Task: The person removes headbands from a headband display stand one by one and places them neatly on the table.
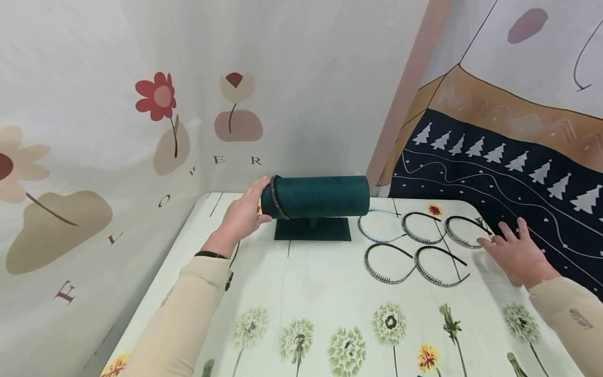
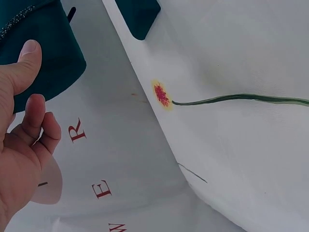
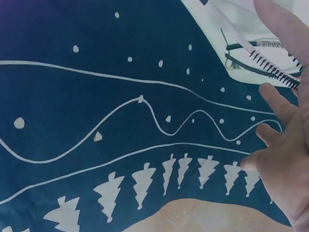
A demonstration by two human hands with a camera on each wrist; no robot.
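Observation:
A dark green velvet roll stand [image 1: 320,196] stands upright on its base at the back of the table. One glittery dark headband [image 1: 279,199] loops around the roll near its left end. My left hand [image 1: 242,212] holds that end, with the thumb on the velvet [image 2: 43,72] and the other fingers partly hidden by the roll. At the right, my right hand [image 1: 515,254] has its fingers spread beside a black toothed headband [image 1: 454,238]. In the right wrist view, that headband's toothed band [image 3: 270,65] shows between the thumb and forefinger.
Several more headbands lie right of the stand: a blue one [image 1: 372,238], a black one behind [image 1: 414,238] and two in front, one of them a dark headband [image 1: 377,275]. A flower-print cloth covers the table [image 1: 311,283]. Printed curtains [image 1: 306,104] hang close behind and at both sides.

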